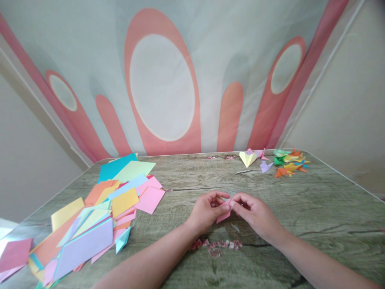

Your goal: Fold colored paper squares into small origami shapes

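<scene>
A small folded piece of pink paper (223, 217) is held just above the table, between my two hands. My left hand (207, 209) pinches it from the left with thumb and fingers. From the right, the thumb and fingertips of my right hand (251, 210) close on the paper's upper corner. Part of the paper is covered by my fingers, so its full folded shape is hidden.
Loose coloured paper sheets (87, 245) lie heaped on the left of the wood-patterned table (186, 172). Several small folded paper figures (290, 162) sit at the back right, near a yellow folded paper (248, 159). A patterned cloth (210, 60) hangs behind.
</scene>
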`<action>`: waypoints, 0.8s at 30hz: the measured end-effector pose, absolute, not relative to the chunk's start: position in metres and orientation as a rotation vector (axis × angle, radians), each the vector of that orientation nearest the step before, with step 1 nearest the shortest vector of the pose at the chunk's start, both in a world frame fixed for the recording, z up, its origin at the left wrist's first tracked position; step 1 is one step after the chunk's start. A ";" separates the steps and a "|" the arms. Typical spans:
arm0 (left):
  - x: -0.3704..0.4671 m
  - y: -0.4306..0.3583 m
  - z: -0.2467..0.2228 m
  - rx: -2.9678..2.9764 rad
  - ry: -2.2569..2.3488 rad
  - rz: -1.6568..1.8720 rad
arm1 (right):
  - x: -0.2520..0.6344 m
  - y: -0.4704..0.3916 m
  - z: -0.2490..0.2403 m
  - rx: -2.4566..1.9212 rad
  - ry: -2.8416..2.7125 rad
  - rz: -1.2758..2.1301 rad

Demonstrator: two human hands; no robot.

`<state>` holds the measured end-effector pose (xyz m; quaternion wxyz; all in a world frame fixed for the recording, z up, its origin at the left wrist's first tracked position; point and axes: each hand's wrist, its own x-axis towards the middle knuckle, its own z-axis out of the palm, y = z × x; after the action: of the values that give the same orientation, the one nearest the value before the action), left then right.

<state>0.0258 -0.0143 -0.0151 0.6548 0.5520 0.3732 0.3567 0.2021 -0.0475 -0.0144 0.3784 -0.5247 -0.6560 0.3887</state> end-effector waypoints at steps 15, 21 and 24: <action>0.023 -0.009 -0.020 1.249 0.923 0.889 | 0.204 -0.044 -0.022 -1.368 -1.590 1.036; 0.023 -0.005 -0.028 1.266 0.966 0.899 | 0.215 -0.040 -0.006 -1.470 -1.508 0.777; 0.024 -0.003 -0.031 1.259 0.984 0.895 | 0.254 -0.029 0.011 -1.554 -1.405 0.502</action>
<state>0.0237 -0.0027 -0.0308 0.6092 0.5453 0.4259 0.3874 0.2536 -0.0292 0.0111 0.4737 -0.6353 -0.5743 0.2053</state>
